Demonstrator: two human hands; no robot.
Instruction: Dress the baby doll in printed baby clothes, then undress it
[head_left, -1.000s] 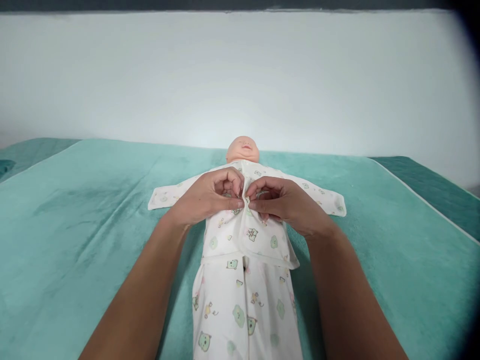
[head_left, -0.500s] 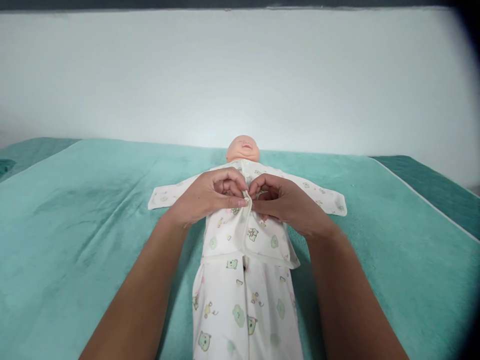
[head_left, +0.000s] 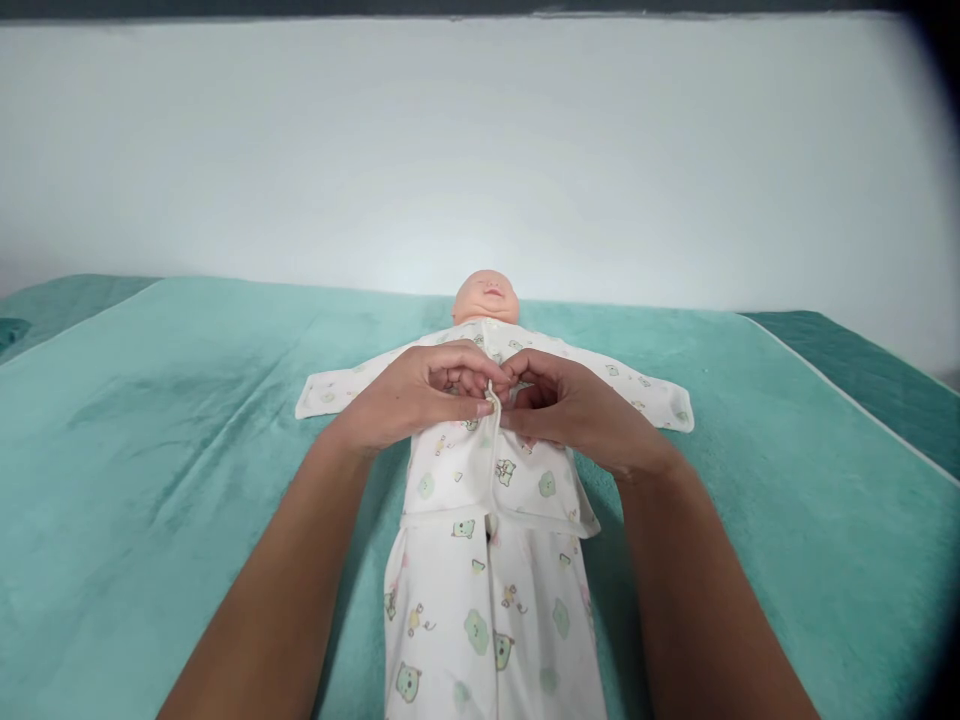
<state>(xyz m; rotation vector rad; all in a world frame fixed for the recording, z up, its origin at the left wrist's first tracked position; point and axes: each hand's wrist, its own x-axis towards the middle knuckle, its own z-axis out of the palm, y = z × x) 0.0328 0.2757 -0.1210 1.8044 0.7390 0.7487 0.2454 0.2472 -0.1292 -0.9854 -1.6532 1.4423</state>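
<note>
A baby doll [head_left: 486,297] lies on its back, head away from me, dressed in a white baby shirt [head_left: 450,480] printed with small green bears and clouds. Matching white pants [head_left: 442,620] cover its legs. Over the chest, my left hand [head_left: 442,385] pinches the shirt's front edge between thumb and fingers. My right hand [head_left: 559,400] is curled at the opposite side of the same front opening, its fingertips pressed to the cloth and touching the left fingertips. Whatever fastener sits between the fingers is hidden. Both shirt sleeves stretch out sideways.
A light green towel [head_left: 187,420] with a pale edge is spread under the doll. Darker green cloth [head_left: 862,350] shows at the far corners. Behind stands a plain white wall [head_left: 480,150].
My right fingers have shifted slightly left, so the fingertips of both hands now meet at the shirt's front edge. The doll and its clothes stay nearly the same.
</note>
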